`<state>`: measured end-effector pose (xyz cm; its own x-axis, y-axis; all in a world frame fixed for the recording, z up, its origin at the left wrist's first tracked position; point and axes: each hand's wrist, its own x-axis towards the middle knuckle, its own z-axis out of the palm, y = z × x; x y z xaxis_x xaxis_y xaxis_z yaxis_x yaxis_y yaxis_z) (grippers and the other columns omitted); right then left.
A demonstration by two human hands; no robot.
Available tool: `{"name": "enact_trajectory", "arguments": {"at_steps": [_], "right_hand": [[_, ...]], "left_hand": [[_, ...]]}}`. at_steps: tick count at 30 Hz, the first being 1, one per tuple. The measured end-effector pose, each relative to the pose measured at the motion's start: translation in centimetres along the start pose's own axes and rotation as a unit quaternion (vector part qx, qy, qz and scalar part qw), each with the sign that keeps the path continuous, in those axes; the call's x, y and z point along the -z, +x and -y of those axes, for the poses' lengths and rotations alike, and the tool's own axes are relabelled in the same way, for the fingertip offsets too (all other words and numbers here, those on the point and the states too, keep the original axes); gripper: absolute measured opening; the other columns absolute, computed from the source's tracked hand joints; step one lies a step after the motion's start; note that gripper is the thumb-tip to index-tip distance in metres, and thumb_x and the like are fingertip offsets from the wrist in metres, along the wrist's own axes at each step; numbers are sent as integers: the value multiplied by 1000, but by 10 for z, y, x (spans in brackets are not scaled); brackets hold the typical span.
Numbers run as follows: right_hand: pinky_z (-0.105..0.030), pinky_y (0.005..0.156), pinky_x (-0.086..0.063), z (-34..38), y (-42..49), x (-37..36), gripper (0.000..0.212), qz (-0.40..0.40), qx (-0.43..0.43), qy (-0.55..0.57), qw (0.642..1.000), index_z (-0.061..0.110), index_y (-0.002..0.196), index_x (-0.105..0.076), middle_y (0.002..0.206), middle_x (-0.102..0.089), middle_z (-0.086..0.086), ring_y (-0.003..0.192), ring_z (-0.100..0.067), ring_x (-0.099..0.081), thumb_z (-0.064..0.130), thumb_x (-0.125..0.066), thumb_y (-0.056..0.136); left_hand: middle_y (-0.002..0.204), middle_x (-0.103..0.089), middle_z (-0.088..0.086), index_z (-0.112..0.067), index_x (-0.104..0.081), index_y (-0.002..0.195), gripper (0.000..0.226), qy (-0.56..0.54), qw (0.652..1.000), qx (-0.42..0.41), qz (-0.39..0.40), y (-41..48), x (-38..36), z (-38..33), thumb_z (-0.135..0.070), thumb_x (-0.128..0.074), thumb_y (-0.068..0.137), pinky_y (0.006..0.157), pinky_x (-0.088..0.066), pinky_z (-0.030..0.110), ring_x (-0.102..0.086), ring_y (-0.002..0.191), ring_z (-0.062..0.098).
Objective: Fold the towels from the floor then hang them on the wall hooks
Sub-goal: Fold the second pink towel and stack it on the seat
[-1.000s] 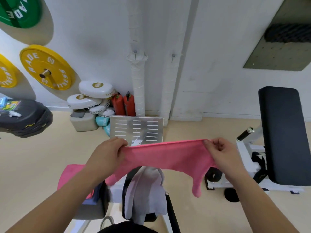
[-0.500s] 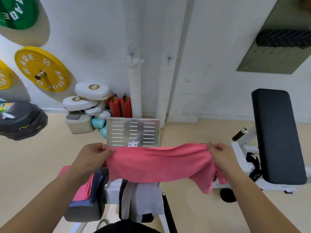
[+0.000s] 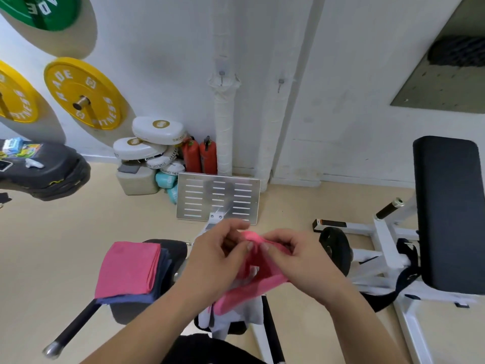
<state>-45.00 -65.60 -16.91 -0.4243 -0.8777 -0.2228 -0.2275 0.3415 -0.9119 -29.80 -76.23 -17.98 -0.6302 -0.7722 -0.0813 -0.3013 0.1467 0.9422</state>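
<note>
A white wall (image 3: 162, 48) rises beyond both grips, above a tan floor (image 3: 52, 245). A black padded bench (image 3: 448, 214) stands to the right of the grips, well apart from them. A yellow weight plate (image 3: 82, 93) hangs on the wall far up and to their left, and a slotted metal plate (image 3: 217, 198) stands just beyond them. Just left of the left grip, a folded pink towel (image 3: 128, 269) lies on a folded blue towel (image 3: 126, 300), both stacked on a black pad (image 3: 173, 248). The person's left grip (image 3: 212, 256) and right grip (image 3: 296, 261) are close together with fingers curled. Each pinches the top edge of a loose pink towel (image 3: 252, 287), which hangs doubled between and below them, off the floor. A white towel (image 3: 228, 319) is draped directly beneath the grips. Two wall hooks (image 3: 222, 73) sit high above them on the wall.
</note>
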Motion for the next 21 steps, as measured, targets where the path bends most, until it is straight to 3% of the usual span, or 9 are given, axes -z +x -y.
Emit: {"name": "enact_trajectory", "arguments": {"at_steps": [3, 7, 9, 12, 16, 21], "right_hand": [[-36, 92, -58, 2, -2, 0, 16, 24, 19, -28, 999, 27, 97, -81, 96, -78, 5, 95, -10, -73, 17, -69, 97], [-46, 89, -61, 1, -1, -2, 12, 34, 3, 17, 999, 22, 91, -82, 90, -78, -9, 91, -30, -75, 13, -74, 92], [-37, 77, -60, -3, 0, 4, 2, 9, -11, 9, 1000, 18, 85, -80, 83, -78, -9, 80, -22, -75, 19, -81, 88], [-21, 64, -51, -15, 0, 17, 9, -8, -30, -25, 999, 15, 82, -76, 79, -76, -5, 70, -8, -66, 22, -82, 86], [-32, 76, -54, -25, -1, 30, 9, -35, -31, 109, 993, 12, 90, -79, 87, -78, -9, 81, -17, -70, 20, -77, 89], [-34, 83, -55, -14, 1, 24, 19, -88, 2, 242, 966, 12, 94, -80, 96, -79, -10, 87, -18, -71, 27, -70, 88]], "left_hand": [[85, -68, -13, -32, -71, 120, 37, 75, 994, -64, 37, 0, 1, 12, -7, -69, 93, 76, -47, 9, -66, 84, 3], [91, -68, -14, -28, -78, 106, 20, 137, 986, -98, 18, -2, 1, 21, -14, -67, 95, 81, -45, 10, -64, 92, 4], [91, -68, -17, -27, -78, 102, 17, 142, 986, -90, -8, -1, 7, 22, -15, -67, 96, 81, -46, 12, -63, 93, 2], [95, -69, -19, -28, -76, 100, 17, 139, 987, -71, -46, 1, 21, 23, -15, -66, 96, 81, -47, 14, -64, 94, 1], [93, -71, -18, -29, -76, 99, 19, 128, 989, -28, -69, 10, 41, 23, -13, -66, 96, 73, -43, 3, -63, 90, -6], [91, -73, -16, -29, -74, 105, 21, 111, 993, 8, -47, 14, 45, 18, -12, -67, 95, 73, -43, 0, -64, 89, -11]]}}
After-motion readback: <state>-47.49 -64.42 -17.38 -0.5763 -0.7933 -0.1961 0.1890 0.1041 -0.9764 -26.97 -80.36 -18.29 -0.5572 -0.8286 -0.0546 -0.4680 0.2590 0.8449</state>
